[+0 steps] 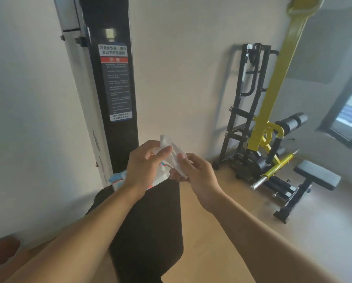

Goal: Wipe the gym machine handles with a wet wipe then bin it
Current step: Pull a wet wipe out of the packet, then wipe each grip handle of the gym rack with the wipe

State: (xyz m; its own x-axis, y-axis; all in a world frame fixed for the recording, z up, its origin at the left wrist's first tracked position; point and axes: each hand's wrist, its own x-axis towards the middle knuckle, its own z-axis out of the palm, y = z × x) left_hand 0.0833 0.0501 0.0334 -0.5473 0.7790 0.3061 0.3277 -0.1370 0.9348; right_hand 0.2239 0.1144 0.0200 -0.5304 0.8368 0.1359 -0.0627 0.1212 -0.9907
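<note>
Your left hand (pixel 145 164) is curled around a wet-wipe packet (pixel 161 173), a white soft pack with blue and red print, fingers closed on it from above; the packet's lower end shows below your wrist, above the black padded seat (pixel 150 221). A wet wipe (pixel 172 153), pale and translucent, stands up out of the packet between your two hands; how many more remain inside cannot be told. Your right hand (pixel 195 173) pinches the wipe's lower edge, thumb and fingertips narrowed on it. Behind your hands: a black machine column (pixel 109 82) bearing a warning label (pixel 117 82) with a red band and small print. To the right, against the wall: a black and yellow gym machine (pixel 261 127) with roller pads, and a small grey padded bench (pixel 317 174) on the wooden floor (pixel 222 231).
</note>
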